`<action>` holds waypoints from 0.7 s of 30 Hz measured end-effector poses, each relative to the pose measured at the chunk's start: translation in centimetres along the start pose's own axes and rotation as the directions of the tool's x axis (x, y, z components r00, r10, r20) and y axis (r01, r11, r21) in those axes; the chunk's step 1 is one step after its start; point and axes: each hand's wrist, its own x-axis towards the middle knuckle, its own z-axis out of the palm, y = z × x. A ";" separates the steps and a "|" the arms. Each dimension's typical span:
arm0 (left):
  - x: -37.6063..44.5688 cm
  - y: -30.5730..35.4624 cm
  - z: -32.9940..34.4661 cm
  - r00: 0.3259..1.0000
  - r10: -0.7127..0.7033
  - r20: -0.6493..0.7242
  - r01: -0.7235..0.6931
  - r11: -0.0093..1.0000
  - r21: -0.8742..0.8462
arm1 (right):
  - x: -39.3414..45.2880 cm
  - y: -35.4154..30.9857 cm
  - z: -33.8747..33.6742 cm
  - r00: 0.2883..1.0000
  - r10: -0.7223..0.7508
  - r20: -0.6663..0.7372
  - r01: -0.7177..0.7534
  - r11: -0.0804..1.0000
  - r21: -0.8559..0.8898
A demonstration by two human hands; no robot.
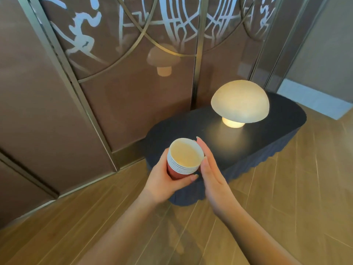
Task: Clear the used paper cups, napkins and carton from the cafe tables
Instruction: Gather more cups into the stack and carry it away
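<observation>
head view: left hand (164, 180) grips a stack of nested red paper cups (183, 159), held in the air over the near end of a dark oval table (267, 142). right hand (212, 171) flat, fingers straight, touching stack's rim. lit mushroom lamp (240, 102) on table, well behind the cups.

The left hand (164, 180) covers most of the red wall of the cup stack (183, 159), and the stack's base is out of sight behind its fingers. The right hand (210, 169) hides the stack's right side and part of the near worktop (267, 138) edge. The lamp (240, 102) dome hides most of its stem. Both forearms are cut off by the bottom edge, the screen (133, 73) by the top
</observation>
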 end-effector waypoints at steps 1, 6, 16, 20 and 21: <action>1.4 -0.9 -0.4 1.000 -0.006 0.007 0.006 1.000 -0.005 | 1.5 0.5 0.0 1.000 0.022 -0.004 -0.022 1.000 -0.001; 6.9 -6.3 -1.0 0.986 -0.168 0.016 0.168 0.986 -0.002 | 7.9 4.5 -0.4 0.995 0.104 -0.005 -0.104 0.993 -0.064; 17.6 -18.8 0.6 0.887 -0.461 -0.027 0.445 0.837 0.318 | 19.8 14.7 -4.1 0.934 0.356 0.037 -0.355 0.934 -0.033; 21.4 -22.4 1.2 0.761 -0.648 -0.009 0.570 0.663 0.485 | 24.0 18.9 -5.8 0.878 0.464 0.115 -0.461 0.886 -0.052; 22.0 -23.3 1.3 0.730 -0.683 0.006 0.595 0.640 0.486 | 24.9 19.8 -6.0 0.860 0.491 0.140 -0.487 0.871 -0.065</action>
